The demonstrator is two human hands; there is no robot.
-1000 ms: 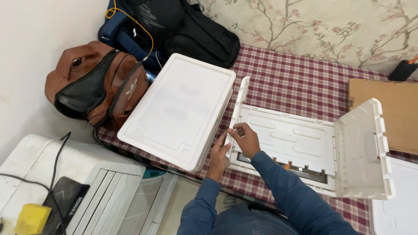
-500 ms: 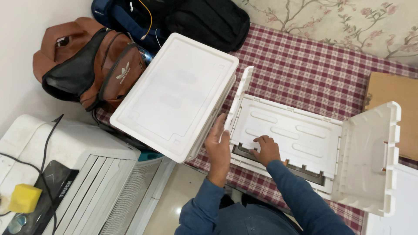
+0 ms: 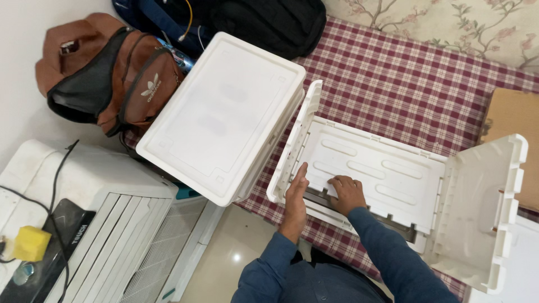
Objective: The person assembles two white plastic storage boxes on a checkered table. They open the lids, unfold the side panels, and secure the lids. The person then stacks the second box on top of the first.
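Note:
A white plastic folding crate (image 3: 387, 179) lies flat on a checked tablecloth (image 3: 393, 84), its ribbed panel facing up. Its left side flap (image 3: 292, 147) stands half raised, and a right side flap (image 3: 488, 207) stands up too. My left hand (image 3: 296, 193) rests flat against the lower part of the left flap, fingers straight. My right hand (image 3: 347, 192) presses down on the near edge of the flat panel, fingers spread. Neither hand grips anything.
A stack of white folded crates (image 3: 222, 115) lies tilted at the table's left edge. A brown backpack (image 3: 106, 78) and a black bag (image 3: 264, 22) sit behind it. A white air cooler (image 3: 95, 224) stands left. A cardboard sheet (image 3: 514, 129) lies at the right.
My left hand slid from the gap beside the stacked crates onto the left flap, which swung up and outward. My right hand moved from the flap's top down to the flat panel.

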